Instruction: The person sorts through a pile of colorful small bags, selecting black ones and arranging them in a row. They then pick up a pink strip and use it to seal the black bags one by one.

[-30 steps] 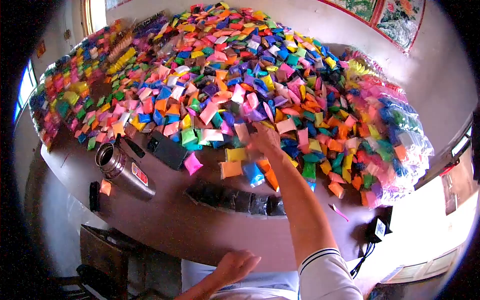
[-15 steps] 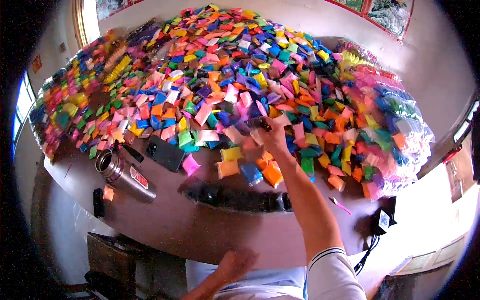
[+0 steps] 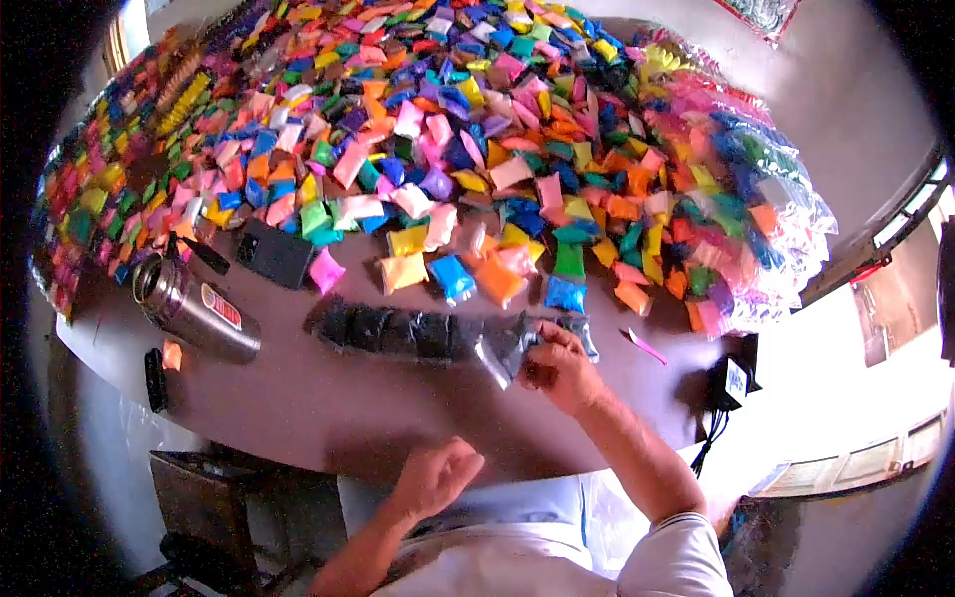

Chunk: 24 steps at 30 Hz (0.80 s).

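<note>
My right hand [image 3: 563, 370] pinches a small black packet [image 3: 509, 350] with a clear plastic edge, at the right part of a row of black packets [image 3: 388, 332] lying on the table. Part of the packet is hidden by my fingers. My left hand [image 3: 438, 478] hovers near the table's front edge, fingers curled in, with nothing visible in them. Beyond the black row lie loose packets: a blue one [image 3: 453, 279], an orange one [image 3: 498, 280] and another blue one [image 3: 566, 294].
A large heap of colourful packets [image 3: 418, 119] covers the back of the table [image 3: 298, 408]. To the left are a steel flask [image 3: 204, 313], a black phone-like slab [image 3: 275, 257] and a pink packet [image 3: 326, 270]. A black box with cables [image 3: 734, 383] sits at the right edge.
My right hand has come back from the heap to the black row, now with a black packet. My left hand has risen slightly. The view has tilted down and shifted right.
</note>
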Each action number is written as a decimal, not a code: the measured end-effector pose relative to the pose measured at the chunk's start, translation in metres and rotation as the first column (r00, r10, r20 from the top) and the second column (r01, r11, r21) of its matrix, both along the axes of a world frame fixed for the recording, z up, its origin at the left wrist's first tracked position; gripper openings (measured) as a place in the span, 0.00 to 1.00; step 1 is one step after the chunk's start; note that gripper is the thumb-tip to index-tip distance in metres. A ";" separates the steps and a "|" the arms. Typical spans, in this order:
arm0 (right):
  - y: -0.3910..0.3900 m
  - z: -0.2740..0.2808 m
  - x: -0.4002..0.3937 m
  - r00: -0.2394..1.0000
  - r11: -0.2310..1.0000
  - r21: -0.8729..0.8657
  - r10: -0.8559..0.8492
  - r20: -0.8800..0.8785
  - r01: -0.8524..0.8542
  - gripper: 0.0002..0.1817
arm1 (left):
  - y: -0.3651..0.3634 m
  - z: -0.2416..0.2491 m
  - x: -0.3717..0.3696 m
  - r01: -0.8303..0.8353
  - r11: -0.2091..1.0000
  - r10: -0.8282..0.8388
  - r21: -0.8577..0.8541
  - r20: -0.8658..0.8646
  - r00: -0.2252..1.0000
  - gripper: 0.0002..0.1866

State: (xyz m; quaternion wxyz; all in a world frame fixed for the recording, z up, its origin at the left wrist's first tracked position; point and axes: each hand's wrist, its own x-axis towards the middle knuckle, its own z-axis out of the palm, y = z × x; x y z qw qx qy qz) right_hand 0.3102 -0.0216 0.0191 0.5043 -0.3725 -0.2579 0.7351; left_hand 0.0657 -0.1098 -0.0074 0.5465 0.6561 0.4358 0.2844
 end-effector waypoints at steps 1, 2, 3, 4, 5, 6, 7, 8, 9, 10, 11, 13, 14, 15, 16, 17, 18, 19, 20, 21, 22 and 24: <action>-0.012 -0.005 0.000 1.000 1.000 -0.017 -0.001 0.000 0.001 0.17 | -0.001 0.000 0.000 -0.013 0.999 0.014 -0.048 0.014 1.000 0.15; -0.023 -0.008 -0.001 0.995 0.995 0.035 0.090 -0.034 -0.089 0.18 | -0.002 -0.003 0.002 -0.039 0.999 0.039 0.014 -0.014 0.999 0.16; -0.036 -0.009 -0.004 0.981 0.980 0.090 0.182 -0.068 -0.176 0.18 | -0.003 -0.003 0.002 -0.039 0.999 0.039 -0.004 -0.019 0.999 0.16; -0.051 -0.011 -0.012 0.995 0.995 -0.028 0.101 0.028 -0.100 0.18 | 0.000 -0.002 0.002 -0.016 1.000 0.016 -0.006 -0.012 1.000 0.15; -0.061 -0.011 -0.018 0.994 0.994 -0.041 0.105 0.022 -0.104 0.18 | 0.001 -0.001 0.001 0.004 1.000 -0.005 -0.007 -0.005 1.000 0.15; -0.070 -0.012 -0.022 0.978 0.982 -0.007 0.186 0.090 -0.186 0.18 | -0.001 -0.003 0.000 0.012 1.000 -0.011 0.020 -0.061 0.998 0.15; -0.077 -0.012 -0.025 0.951 0.962 0.024 0.264 0.161 -0.271 0.19 | -0.003 -0.002 0.001 0.008 1.000 -0.008 0.010 -0.065 0.998 0.15; -0.084 -0.009 -0.030 0.930 0.952 0.039 0.287 0.232 -0.303 0.19 | -0.004 0.001 0.002 -0.032 0.999 0.032 0.000 -0.050 0.998 0.16; -0.087 -0.004 -0.034 0.930 0.951 0.036 0.291 0.227 -0.306 0.19 | -0.004 0.003 0.003 -0.072 0.997 0.072 -0.005 -0.035 0.997 0.16; -0.089 0.001 -0.038 0.925 0.954 0.031 0.282 0.253 -0.299 0.18 | -0.003 -0.002 0.001 -0.028 0.999 0.029 0.015 -0.082 0.996 0.16; -0.091 0.002 -0.041 0.921 0.957 0.025 0.272 0.279 -0.290 0.17 | -0.003 0.001 0.002 -0.029 1.000 0.030 0.012 -0.087 0.996 0.16; -0.093 -0.001 -0.046 0.935 0.971 0.030 0.222 0.276 -0.239 0.16 | -0.004 0.008 0.004 -0.008 0.999 0.012 0.044 -0.086 0.996 0.16; -0.093 -0.003 -0.048 0.945 0.981 0.039 0.171 0.278 -0.189 0.15 | -0.004 0.007 0.005 -0.006 0.999 0.010 0.044 -0.087 0.996 0.16; -0.093 -0.004 -0.050 0.946 0.981 0.039 0.170 0.277 -0.188 0.15 | -0.004 0.004 0.006 0.003 0.996 0.006 0.085 -0.108 0.994 0.17; -0.094 -0.006 -0.052 0.952 0.988 0.046 0.132 0.275 -0.150 0.14 | -0.004 0.002 0.006 0.013 0.992 0.003 0.126 -0.130 0.992 0.17; -0.095 -0.007 -0.054 0.958 0.992 0.053 0.094 0.272 -0.113 0.12 | -0.004 0.001 0.005 0.014 0.992 0.003 0.127 -0.132 0.991 0.17; -0.095 -0.008 -0.053 0.958 0.992 0.053 0.094 0.270 -0.112 0.12 | -0.004 0.001 0.005 0.023 0.990 0.000 0.138 -0.158 0.987 0.17; -0.096 -0.008 -0.052 0.957 0.991 0.055 0.107 0.269 -0.126 0.11 | -0.004 0.000 0.005 0.032 0.988 -0.004 0.149 -0.185 0.983 0.17; -0.096 -0.009 -0.051 0.956 0.989 0.057 0.119 0.268 -0.139 0.11 | -0.004 0.000 0.005 0.033 0.988 -0.005 0.150 -0.187 0.982 0.17; -0.095 -0.010 -0.050 0.957 0.989 0.058 0.118 0.265 -0.138 0.11 | -0.005 0.000 0.005 0.012 0.995 0.003 0.102 -0.145 0.989 0.18; -0.095 -0.012 -0.049 0.962 0.985 0.068 0.141 0.234 -0.161 0.12 | -0.004 0.000 0.005 -0.007 0.999 0.013 0.053 -0.103 0.995 0.18; -0.093 -0.010 -0.048 0.965 0.979 0.080 0.167 0.201 -0.186 0.14 | -0.002 -0.001 0.002 0.012 0.999 -0.006 0.047 -0.115 0.993 0.20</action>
